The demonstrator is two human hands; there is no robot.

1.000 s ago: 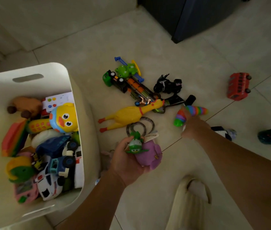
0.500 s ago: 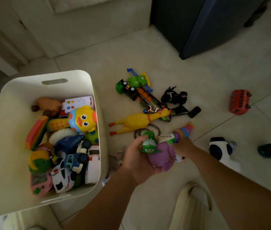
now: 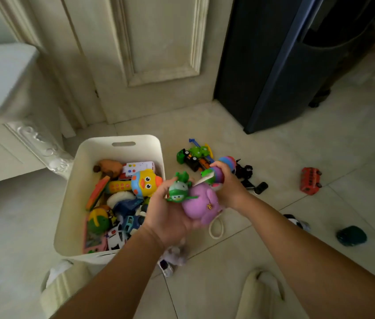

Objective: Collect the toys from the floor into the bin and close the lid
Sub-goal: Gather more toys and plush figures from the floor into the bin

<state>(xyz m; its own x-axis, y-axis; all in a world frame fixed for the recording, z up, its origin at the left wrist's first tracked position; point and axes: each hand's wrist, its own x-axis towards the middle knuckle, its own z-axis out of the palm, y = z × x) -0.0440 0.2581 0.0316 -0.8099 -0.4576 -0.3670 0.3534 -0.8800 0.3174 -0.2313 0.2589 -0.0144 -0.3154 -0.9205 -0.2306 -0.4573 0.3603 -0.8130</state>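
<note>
A white bin (image 3: 76, 187) stands open on the floor, filled with several toys, among them a yellow duck toy (image 3: 146, 183). My left hand (image 3: 168, 217) holds a small green figure (image 3: 178, 192) and a purple plush (image 3: 202, 203) just right of the bin's rim. My right hand (image 3: 230, 187) grips a rainbow-striped toy (image 3: 218, 171) against the plush. A green toy truck (image 3: 188, 156), a black toy (image 3: 246, 173), a red bus (image 3: 310, 180) and a dark green toy (image 3: 351, 236) lie on the floor. No lid is in view.
A cream panelled door (image 3: 154, 54) and a dark cabinet (image 3: 274, 65) stand behind the toys. White furniture (image 3: 9, 134) flanks the bin on the left. A pale plush toy (image 3: 175, 256) lies under my left wrist. My slippers (image 3: 262, 295) show at the bottom.
My right hand picked the rainbow toy off the floor and brought it up beside my left hand. Both hands moved left toward the bin; the camera tilted up.
</note>
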